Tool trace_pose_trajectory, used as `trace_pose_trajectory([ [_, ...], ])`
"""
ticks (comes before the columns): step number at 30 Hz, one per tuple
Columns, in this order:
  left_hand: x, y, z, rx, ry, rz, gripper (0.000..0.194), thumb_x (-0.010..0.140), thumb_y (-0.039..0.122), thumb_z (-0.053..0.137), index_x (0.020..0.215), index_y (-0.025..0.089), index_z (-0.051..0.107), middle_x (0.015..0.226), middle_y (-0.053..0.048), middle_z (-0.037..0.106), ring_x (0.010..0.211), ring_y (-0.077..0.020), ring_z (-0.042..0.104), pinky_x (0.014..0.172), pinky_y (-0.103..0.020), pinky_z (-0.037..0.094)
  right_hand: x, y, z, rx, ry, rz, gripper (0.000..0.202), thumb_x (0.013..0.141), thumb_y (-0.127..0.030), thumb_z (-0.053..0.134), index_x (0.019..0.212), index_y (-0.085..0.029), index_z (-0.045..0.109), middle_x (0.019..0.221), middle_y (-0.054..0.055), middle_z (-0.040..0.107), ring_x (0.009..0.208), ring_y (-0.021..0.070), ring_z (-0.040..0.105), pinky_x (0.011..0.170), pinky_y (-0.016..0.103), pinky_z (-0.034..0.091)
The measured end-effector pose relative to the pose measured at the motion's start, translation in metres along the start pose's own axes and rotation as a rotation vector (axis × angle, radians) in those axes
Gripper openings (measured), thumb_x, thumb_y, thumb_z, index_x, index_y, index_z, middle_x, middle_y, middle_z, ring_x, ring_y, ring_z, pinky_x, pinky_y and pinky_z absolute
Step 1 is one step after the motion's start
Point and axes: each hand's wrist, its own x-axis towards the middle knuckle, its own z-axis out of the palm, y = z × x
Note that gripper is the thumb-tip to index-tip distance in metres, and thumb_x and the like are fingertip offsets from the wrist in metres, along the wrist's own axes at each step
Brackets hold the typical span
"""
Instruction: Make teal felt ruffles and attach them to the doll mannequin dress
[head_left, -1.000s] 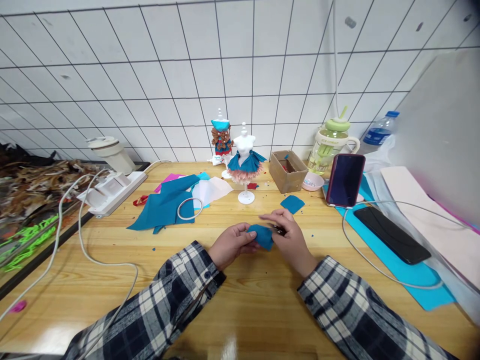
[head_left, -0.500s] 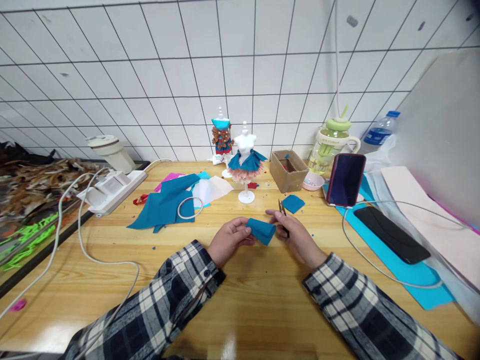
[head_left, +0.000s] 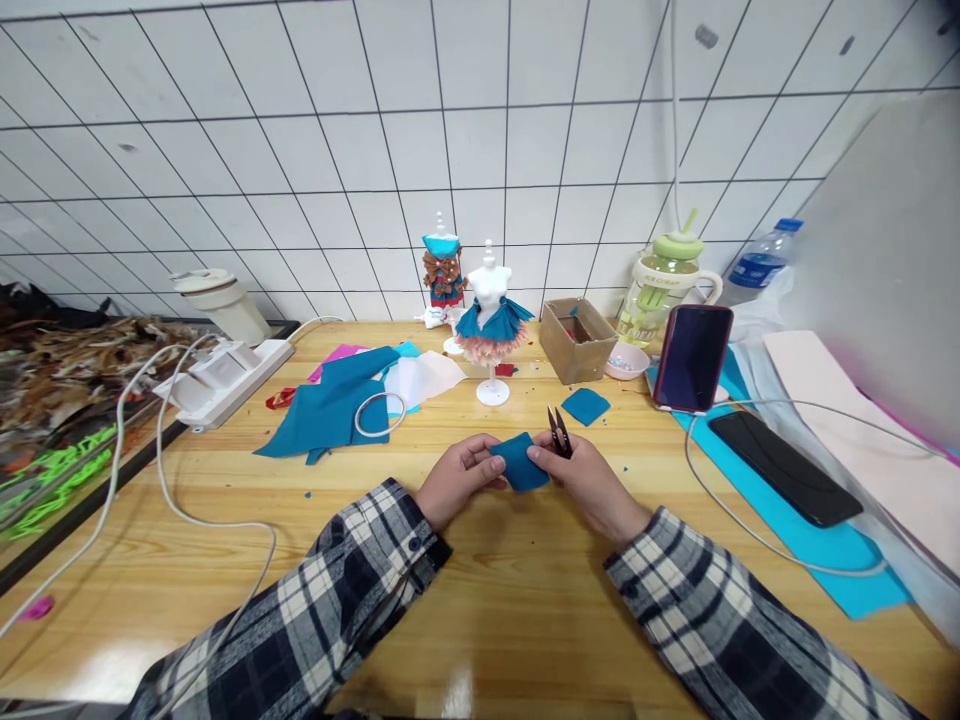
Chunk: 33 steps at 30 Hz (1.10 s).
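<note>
Between my hands is a small teal fabric piece (head_left: 523, 463), spread nearly flat. My left hand (head_left: 460, 480) pinches its left edge. The thumb and fingers of my right hand (head_left: 589, 482) grip its right edge, and the same hand also holds dark snips (head_left: 559, 432), their blades apart and pointing up. Another teal piece (head_left: 586, 406) lies on the table just beyond my right hand. Behind my hands stands a small white dress form (head_left: 490, 285) with a teal and pink skirt. A larger teal cloth (head_left: 334, 405) lies to the left, a white ring (head_left: 380, 416) on it.
A cardboard box (head_left: 576, 340), a pink bowl (head_left: 627, 361) and an upright phone (head_left: 691, 358) stand behind on the right. A black phone (head_left: 784, 470) lies on blue sheet material. Cables run from a power strip (head_left: 229, 385) at left. A second dressed form (head_left: 443, 270) stands at the back.
The teal piece, folded over before, is now opened out flatter. My right thumb has come onto its right edge, and the snips have shifted slightly left with their blades more visible.
</note>
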Motion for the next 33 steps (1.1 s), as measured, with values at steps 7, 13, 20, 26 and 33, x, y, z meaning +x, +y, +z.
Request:
trace_pose_trajectory([
  [7,0.002,0.000,0.004,0.056,0.143,0.014,0.039,0.063,0.041,0.080,0.078,0.015,0.056,0.067,0.001,0.065,0.061,-0.0103,0.059,0.061,-0.023,0.047,0.003,0.008,-0.001,-0.202,-0.021,-0.142,0.028,0.074,-0.041,0.067,0.086,-0.016,0.066,0.081,0.003,0.066,0.077,0.0181,0.058,0.072,0.030,0.045],
  [13,0.003,0.001,0.003,0.097,0.218,0.069,0.039,0.060,0.040,0.081,0.078,0.015,0.058,0.066,0.001,0.065,0.059,-0.0105,0.058,0.059,-0.023,0.046,0.006,0.011,-0.004,-0.307,-0.039,-0.158,0.022,0.074,-0.035,0.065,0.083,-0.016,0.067,0.080,0.003,0.068,0.077,0.0197,0.060,0.070,0.031,0.045],
  [20,0.004,-0.001,-0.001,0.107,0.275,0.075,0.039,0.064,0.039,0.080,0.084,0.014,0.058,0.073,-0.001,0.066,0.063,-0.0119,0.060,0.057,-0.023,0.048,0.004,0.007,-0.004,-0.306,-0.029,-0.165,0.022,0.074,-0.035,0.066,0.085,-0.017,0.068,0.083,0.003,0.070,0.079,0.0204,0.061,0.072,0.032,0.045],
  [26,0.002,0.000,0.001,-0.122,0.136,0.007,0.044,0.067,0.034,0.079,0.102,0.015,0.060,0.089,-0.005,0.068,0.071,-0.0124,0.061,0.060,-0.022,0.047,0.004,0.006,-0.005,-0.239,0.006,-0.164,0.023,0.073,-0.037,0.066,0.084,-0.016,0.067,0.082,0.003,0.069,0.079,0.0199,0.061,0.073,0.031,0.045],
  [33,0.002,-0.003,-0.001,-0.027,0.081,-0.043,0.030,0.066,0.034,0.080,0.079,0.012,0.065,0.071,-0.002,0.064,0.064,-0.0113,0.057,0.061,-0.023,0.045,0.004,-0.002,-0.010,-0.287,0.023,-0.193,0.020,0.072,-0.035,0.066,0.081,-0.017,0.066,0.079,0.002,0.067,0.077,0.0194,0.059,0.072,0.032,0.045],
])
